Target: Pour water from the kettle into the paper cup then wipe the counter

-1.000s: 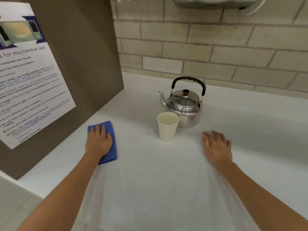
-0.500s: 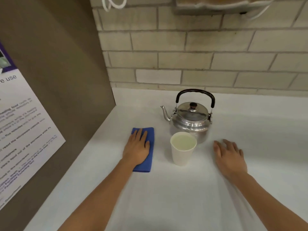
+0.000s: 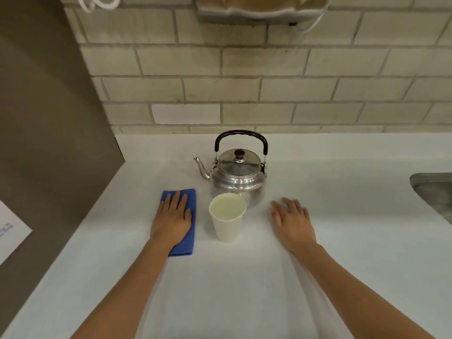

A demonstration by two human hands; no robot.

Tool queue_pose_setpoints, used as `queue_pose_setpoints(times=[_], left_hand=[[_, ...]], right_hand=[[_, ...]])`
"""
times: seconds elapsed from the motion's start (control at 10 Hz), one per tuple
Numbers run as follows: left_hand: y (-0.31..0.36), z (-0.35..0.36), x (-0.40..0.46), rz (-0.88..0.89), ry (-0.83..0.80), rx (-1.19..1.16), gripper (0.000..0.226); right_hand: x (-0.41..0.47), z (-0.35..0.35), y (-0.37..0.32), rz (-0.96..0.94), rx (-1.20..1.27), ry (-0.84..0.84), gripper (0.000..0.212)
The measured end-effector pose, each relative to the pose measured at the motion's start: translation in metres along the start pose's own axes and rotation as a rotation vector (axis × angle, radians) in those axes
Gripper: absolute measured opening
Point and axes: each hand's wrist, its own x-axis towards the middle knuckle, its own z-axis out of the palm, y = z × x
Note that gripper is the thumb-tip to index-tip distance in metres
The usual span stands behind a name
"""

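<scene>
A steel kettle [image 3: 238,178] with a black handle stands upright on the white counter [image 3: 244,285], spout pointing left. Just in front of it stands a white paper cup [image 3: 228,223] holding water. My left hand [image 3: 172,217] lies flat, fingers together, pressing on a folded blue cloth [image 3: 188,243] left of the cup. My right hand [image 3: 292,220] rests flat on the bare counter to the right of the cup, fingers spread, holding nothing.
A brown side panel [image 3: 49,143] with a white notice walls off the left. A brick wall [image 3: 269,89] runs along the back, with a dispenser [image 3: 256,8] mounted high. A metal sink edge [image 3: 433,189] shows at the far right.
My left hand has slid the blue cloth to the right, closer to the cup. The view has swung right and up, bringing the sink edge in. My right hand stays flat on the counter.
</scene>
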Motion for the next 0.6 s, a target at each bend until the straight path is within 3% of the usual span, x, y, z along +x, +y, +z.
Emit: queue_pose_setpoints(times=[0.1,0.2,0.5,0.6], left_hand=[[0.004,-0.001,-0.005,0.052,-0.03,-0.01,0.053],[0.0,-0.006,0.0,0.09,-0.079,-0.02,0.053],[0.009,-0.015,-0.005,0.011,-0.112,-0.075,0.053],[0.015,-0.03,-0.009,-0.057,-0.02,-0.255,0.052]], right_hand=[[-0.001,-0.004,-0.001,0.022,0.008,-0.05,0.052],[-0.003,-0.008,-0.002,0.018,0.023,-0.09,0.044],[-0.01,-0.025,-0.004,-0.022,0.051,-0.141,0.044],[-0.005,-0.04,-0.004,-0.045,0.03,-0.075,0.046]])
